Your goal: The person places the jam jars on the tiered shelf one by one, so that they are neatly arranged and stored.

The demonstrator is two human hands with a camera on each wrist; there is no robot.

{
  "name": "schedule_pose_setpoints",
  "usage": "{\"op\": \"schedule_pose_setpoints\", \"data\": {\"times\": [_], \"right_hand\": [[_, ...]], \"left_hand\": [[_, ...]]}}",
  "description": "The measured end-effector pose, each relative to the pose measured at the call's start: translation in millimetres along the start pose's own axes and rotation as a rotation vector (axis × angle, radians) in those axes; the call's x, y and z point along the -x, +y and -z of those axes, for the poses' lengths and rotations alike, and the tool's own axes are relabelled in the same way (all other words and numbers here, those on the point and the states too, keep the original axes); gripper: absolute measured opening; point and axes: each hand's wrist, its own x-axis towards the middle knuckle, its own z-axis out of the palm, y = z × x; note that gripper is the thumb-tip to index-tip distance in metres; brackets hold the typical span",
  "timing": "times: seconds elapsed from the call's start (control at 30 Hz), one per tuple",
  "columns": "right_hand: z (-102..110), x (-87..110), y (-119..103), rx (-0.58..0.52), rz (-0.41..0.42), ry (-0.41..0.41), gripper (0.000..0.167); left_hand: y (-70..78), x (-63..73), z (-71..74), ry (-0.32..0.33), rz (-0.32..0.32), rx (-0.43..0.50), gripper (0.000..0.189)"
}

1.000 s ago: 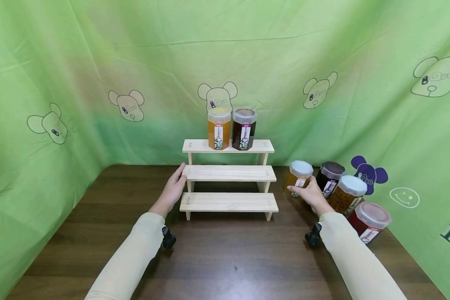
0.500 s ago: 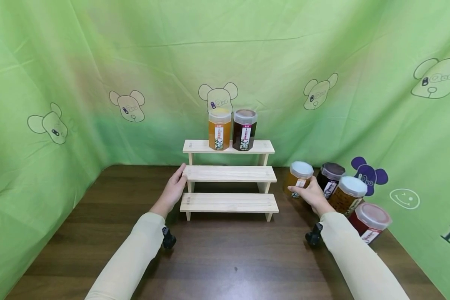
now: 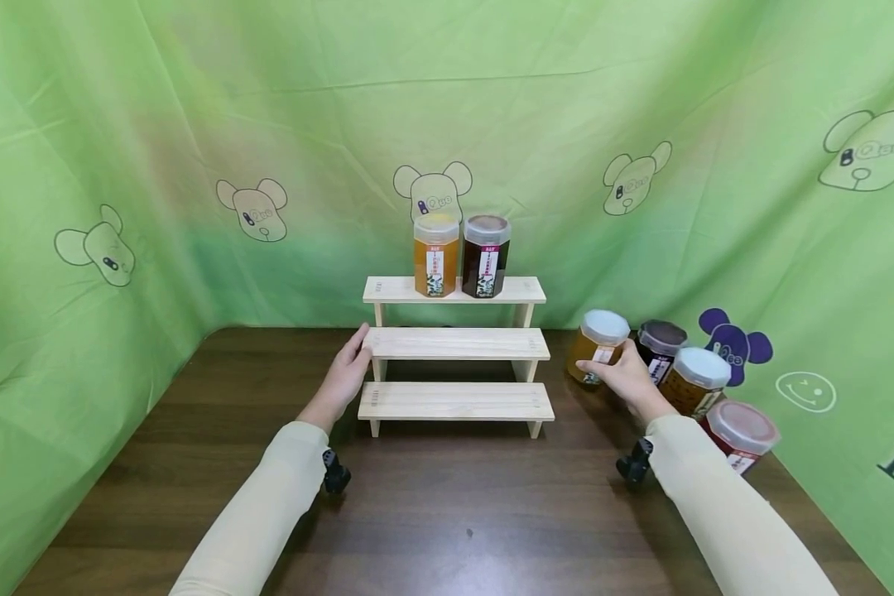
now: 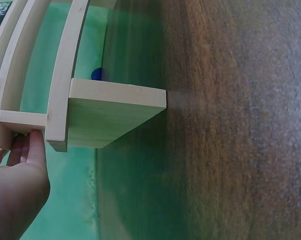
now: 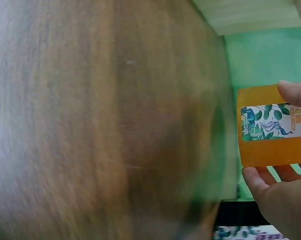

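Observation:
My right hand (image 3: 629, 379) grips an orange-filled jar (image 3: 579, 352) with a frosted white lid, thumb on one side and fingers on the other. In the right wrist view the jar (image 5: 270, 150) is tilted slightly, its base raised above the table, and its leafy label shows. My left hand (image 3: 343, 372) touches the left end of a three-step wooden display stand (image 3: 454, 343), level with the middle step. In the left wrist view its fingers (image 4: 36, 150) reach against the stand's side panel. On the top step stand a yellow-orange jar (image 3: 420, 269) and a dark jar (image 3: 473, 273).
To the right of the held jar a dark jar (image 3: 663, 335), a brown jar with a white lid (image 3: 693, 381) and a red jar (image 3: 737, 430) stand in a row on the brown table (image 3: 447, 513). A green printed cloth (image 3: 305, 124) hangs around the back and sides.
My right hand has raised the orange jar slightly and shifted it a little to the right. The left hand and the stand look unchanged.

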Motion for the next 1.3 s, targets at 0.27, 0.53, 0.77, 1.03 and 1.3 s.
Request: {"op": "schedule_pose_setpoints", "data": {"times": [0.27, 0.53, 0.77, 1.03, 1.3], "right_hand": [[10, 9.0, -30, 0.002, 0.046, -0.014, 0.087], [19, 18.2, -55, 0.025, 0.096, -0.026, 0.085], [20, 19.4, -69, 0.014, 0.142, -0.026, 0.085], [14, 24.7, -86, 0.046, 0.153, -0.038, 0.088], [-2, 29.4, -100, 0.020, 0.178, -0.058, 0.092]], "left_hand": [[0.6, 0.4, 0.1, -0.001, 0.008, 0.004, 0.054], [5.5, 2.5, 0.4, -0.022, 0.002, -0.002, 0.054], [6.3, 3.3, 0.1, -0.010, -0.009, -0.022, 0.054], [0.2, -0.5, 1.1, 0.005, -0.013, -0.032, 0.053], [2.3, 1.1, 0.1, 0.000, -0.019, -0.023, 0.054]]}}
